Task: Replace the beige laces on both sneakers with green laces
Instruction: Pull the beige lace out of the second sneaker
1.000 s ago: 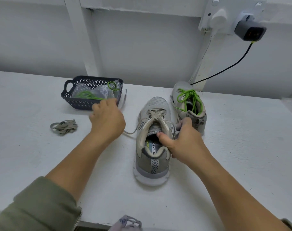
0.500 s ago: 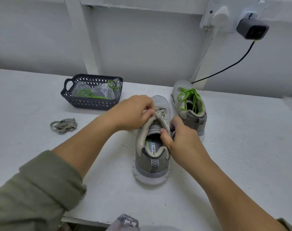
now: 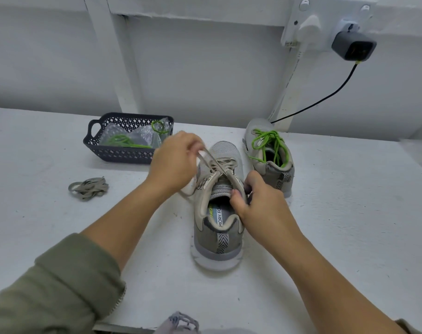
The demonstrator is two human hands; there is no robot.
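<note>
Your left hand (image 3: 175, 158) has come from the basket (image 3: 123, 154) to pinch the beige lace (image 3: 213, 162) upward while your right hand (image 3: 255, 203) grips the near sneaker (image 3: 218, 227) on the table (image 3: 325, 237); the far sneaker (image 3: 269, 155) already wears green.

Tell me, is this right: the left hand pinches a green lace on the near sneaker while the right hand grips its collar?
Not quite. The head view shows the lace in the left hand is beige, not green; the right hand does grip the collar of the near sneaker.
</note>
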